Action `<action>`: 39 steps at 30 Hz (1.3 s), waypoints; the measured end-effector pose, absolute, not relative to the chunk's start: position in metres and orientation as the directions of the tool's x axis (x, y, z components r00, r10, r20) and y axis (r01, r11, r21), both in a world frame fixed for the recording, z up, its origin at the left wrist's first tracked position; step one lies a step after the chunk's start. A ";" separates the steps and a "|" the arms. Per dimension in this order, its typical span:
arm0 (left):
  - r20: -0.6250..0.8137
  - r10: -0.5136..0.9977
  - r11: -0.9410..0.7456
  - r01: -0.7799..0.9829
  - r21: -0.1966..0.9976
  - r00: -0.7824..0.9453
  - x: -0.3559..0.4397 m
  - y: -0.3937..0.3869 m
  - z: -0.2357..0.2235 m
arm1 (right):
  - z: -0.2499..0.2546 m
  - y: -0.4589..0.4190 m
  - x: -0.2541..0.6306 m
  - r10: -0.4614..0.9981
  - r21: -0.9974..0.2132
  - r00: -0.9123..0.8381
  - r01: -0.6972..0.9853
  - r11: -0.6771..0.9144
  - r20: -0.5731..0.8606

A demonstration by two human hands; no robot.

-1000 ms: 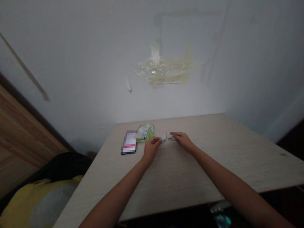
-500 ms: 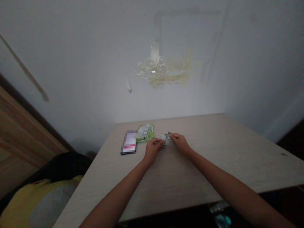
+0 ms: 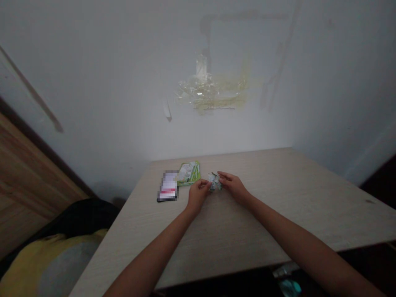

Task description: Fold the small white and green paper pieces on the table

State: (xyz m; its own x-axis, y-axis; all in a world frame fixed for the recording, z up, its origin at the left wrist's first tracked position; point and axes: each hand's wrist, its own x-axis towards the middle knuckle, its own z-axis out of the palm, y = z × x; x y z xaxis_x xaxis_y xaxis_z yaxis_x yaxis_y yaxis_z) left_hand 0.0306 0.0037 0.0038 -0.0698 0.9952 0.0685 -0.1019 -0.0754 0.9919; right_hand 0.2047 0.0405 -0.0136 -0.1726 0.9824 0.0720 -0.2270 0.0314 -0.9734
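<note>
The left hand [image 3: 197,195] and right hand [image 3: 236,188] both pinch small crumpled packaging [image 3: 213,181] toward the desk's [image 3: 225,235] far edge.

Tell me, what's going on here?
A person is at a table, handling something small, pale and crinkly, maybe a wrapper. The left hand pinches one side, and the right hand's fingers are at the other; I can't tell whether it's one piece or two. Green packets and what looks like a phone lie off to the left.
</note>
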 end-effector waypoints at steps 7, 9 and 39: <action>0.096 0.992 -0.102 -0.069 0.992 -0.085 0.029 0.006 0.000 | -0.011 0.038 0.206 0.965 -0.983 -0.207 -0.122 0.140 0.163; 0.110 0.991 -0.113 -0.044 0.993 -0.075 0.028 0.007 -0.001 | -0.009 0.037 0.205 0.954 -0.983 -0.242 -0.098 0.157 0.176; 0.188 0.982 -0.187 -0.055 0.981 0.012 0.026 0.008 0.001 | -0.005 0.034 0.206 0.935 -0.985 -0.310 -0.039 0.167 0.171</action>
State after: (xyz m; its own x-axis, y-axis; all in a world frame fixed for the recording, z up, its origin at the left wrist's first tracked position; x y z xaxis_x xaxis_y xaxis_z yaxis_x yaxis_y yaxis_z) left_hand 0.0262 0.0079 0.0011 0.0125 0.9821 0.1882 -0.0551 -0.1872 0.9808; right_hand 0.2057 0.0336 -0.0047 -0.3103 0.9352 0.1708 -0.0387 0.1670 -0.9852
